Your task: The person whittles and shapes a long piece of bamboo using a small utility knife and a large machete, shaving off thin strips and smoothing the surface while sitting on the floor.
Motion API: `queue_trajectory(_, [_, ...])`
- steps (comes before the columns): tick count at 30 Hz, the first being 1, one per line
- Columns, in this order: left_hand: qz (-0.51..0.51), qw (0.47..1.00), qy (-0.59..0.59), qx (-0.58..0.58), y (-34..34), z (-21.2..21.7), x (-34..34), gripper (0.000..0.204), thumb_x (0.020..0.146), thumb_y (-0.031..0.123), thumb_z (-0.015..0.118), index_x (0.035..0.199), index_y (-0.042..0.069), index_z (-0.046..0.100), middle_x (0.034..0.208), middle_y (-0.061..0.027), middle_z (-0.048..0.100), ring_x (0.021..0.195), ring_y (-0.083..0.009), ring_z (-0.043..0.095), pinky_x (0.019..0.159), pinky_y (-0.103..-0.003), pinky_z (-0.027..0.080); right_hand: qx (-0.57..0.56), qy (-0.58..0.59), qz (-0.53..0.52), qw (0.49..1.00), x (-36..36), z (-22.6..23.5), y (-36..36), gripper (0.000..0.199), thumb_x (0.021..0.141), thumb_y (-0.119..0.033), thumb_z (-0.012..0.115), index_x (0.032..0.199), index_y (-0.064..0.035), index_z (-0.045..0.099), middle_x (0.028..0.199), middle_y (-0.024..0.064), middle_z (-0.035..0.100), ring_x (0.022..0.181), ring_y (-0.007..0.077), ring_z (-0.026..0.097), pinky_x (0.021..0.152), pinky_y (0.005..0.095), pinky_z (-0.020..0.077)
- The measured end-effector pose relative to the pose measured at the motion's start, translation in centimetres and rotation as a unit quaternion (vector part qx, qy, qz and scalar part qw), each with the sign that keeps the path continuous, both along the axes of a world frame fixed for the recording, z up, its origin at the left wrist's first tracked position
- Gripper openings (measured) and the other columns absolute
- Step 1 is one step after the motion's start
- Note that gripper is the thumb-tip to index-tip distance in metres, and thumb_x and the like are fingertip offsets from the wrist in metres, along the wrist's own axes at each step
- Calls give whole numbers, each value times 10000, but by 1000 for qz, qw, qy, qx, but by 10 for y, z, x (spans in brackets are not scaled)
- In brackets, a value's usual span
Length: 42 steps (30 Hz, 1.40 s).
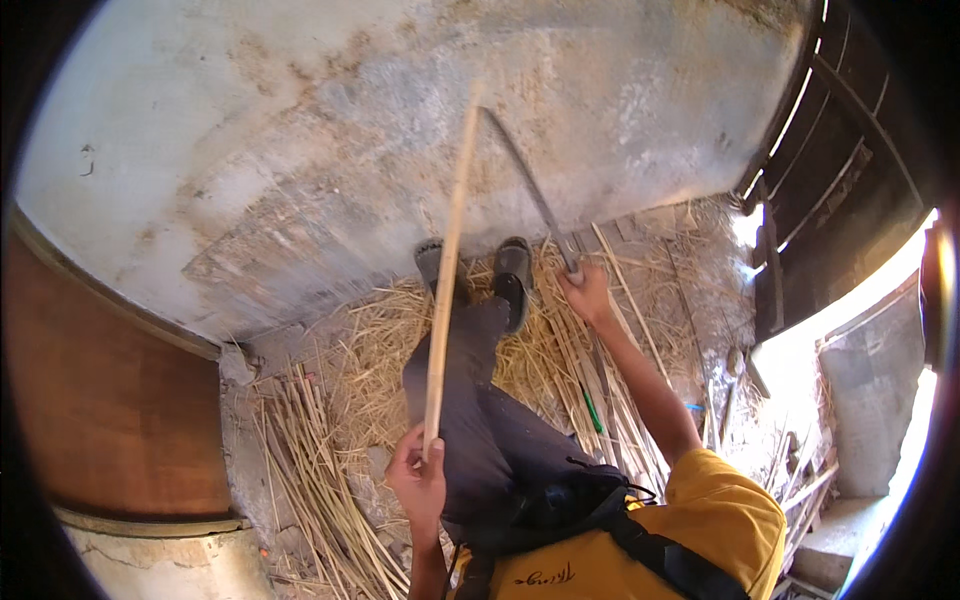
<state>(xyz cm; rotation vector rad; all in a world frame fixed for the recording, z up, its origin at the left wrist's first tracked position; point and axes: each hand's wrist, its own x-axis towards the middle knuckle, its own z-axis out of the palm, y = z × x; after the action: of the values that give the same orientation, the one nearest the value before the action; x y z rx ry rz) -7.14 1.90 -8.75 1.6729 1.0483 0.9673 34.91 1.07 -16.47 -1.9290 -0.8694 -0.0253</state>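
My left hand [416, 478] is closed around the lower end of a long, pale bamboo strip [448, 270]. The strip rises nearly upright in front of my legs, leaning slightly right at its top. In my right hand [587, 296] is the handle of a sickle [530, 180] with a long, thin, dark, slightly curved blade. Its blade slants up and left, and the tip meets the strip near the upper end or lies just behind it; I cannot tell whether they touch.
A stained, pale wall [400, 140] stands in front. Shavings [385, 350] cover the floor around my dark shoes [512, 275]. Bundles of strips lie left [320, 470] and right [630, 440], with a green-handled tool [592, 410] among the right ones. A brown panel [120, 400] is at left.
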Motion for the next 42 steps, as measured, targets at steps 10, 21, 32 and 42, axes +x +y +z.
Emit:
queue_trajectory(10, [-6,989,-94,-115,-2,29,16,349,986,41,738,1311,-25,630,831,-3,661,610,-16,511,509,-188,365,-354,185,-223,889,-55,-246,-251,510,925,-453,635,909,38,771,940,311,741,965,482,736,862,565,564])
queue_trajectory(21, [-65,975,-122,-174,-3,45,50,366,992,9,699,1343,-27,604,906,-19,642,608,-18,501,466,-187,368,-554,306,-113,766,-80,-278,-278,530,837,-374,755,1264,-61,743,1378,244,676,1237,391,681,990,497,575])
queue_trajectory(32, [-200,903,-212,-317,0,63,61,324,1076,94,564,1373,-27,604,874,-118,651,508,-94,499,438,-221,356,-516,253,-27,818,-95,-352,-193,799,823,-342,825,1496,-103,469,1376,232,643,1278,429,639,953,583,582])
queue_trajectory(42, [-242,905,-156,-313,-4,77,63,418,1108,255,554,1376,-62,604,809,-142,650,482,-93,464,440,-241,362,-528,238,-45,814,-94,-336,-198,437,965,-208,644,1370,-53,592,1209,243,740,1157,413,724,938,533,601])
